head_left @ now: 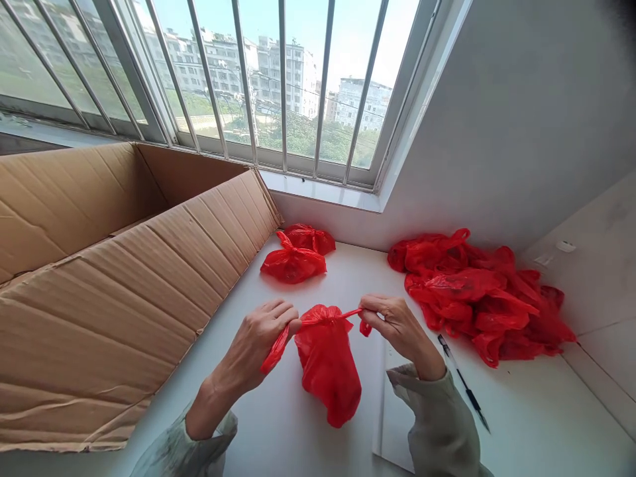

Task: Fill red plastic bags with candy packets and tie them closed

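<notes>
Head view: left hand (271, 331) and right hand (390, 322) clamp twisted handles (352, 313) of a crinkled plastic bag (330, 374).

Left sleeve (173, 448) is showing pale grey-green matte cloth, creasing softly; its cuff (224, 429) is gaping wide and loose. Right sleeve (444, 424) is matching in colour, wrinkling lengthwise, its cuff flap (403, 380) flaring to a point. Left hand (265, 334), right hand (395, 322) are showing bare.
</notes>
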The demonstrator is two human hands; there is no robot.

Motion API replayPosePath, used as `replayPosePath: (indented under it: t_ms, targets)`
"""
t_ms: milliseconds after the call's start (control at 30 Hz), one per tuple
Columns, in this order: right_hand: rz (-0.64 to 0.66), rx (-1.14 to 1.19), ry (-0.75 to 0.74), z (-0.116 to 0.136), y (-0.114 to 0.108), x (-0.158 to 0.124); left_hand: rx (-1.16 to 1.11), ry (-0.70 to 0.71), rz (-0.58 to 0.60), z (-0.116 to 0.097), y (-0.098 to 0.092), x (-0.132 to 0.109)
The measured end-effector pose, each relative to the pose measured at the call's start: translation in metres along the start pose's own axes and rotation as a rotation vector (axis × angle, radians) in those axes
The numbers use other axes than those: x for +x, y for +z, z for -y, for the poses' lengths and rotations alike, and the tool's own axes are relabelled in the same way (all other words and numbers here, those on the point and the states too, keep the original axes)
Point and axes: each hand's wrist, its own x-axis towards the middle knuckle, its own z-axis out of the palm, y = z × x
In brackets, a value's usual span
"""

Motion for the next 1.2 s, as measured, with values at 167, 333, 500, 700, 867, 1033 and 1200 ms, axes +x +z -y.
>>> replayPosePath:
  t_ms: [167, 333, 500, 700, 867, 1033, 1200]
  targets:
    - [0.051, -0.058, 0.087, -0.031, -0.003, -0.001, -0.043, -0.048, 0.058, 0.016, -0.012, -0.020]
    - [0.123, 0.047, 0.160, -0.067, 0.005, 0.000, -0.209, -0.254, 0.214, 0.038, -0.010, -0.044]
    - [0.059, 0.252, 0.193, -0.064, 0.013, 0.004, -0.413, -0.400, 0.248, 0.027, -0.003, -0.039]
    - [-0.041, 1.251, 0.098, -0.016, 0.045, 0.017, -0.819, -0.316, 0.111, 0.004, 0.013, -0.015]
    - [-0.041, 1.650, 0.201, -0.005, 0.071, 0.028, -1.134, -0.343, 0.005, -0.002, 0.035, -0.008]
    - [-0.033, 1.687, 0.408, -0.028, 0.079, 0.029, -1.194, -0.461, -0.130, -0.004, 0.046, -0.016]
    - [-0.021, 1.637, 0.491, -0.038, 0.097, 0.030, -0.919, -0.333, -0.016, -0.002, 0.038, -0.028]
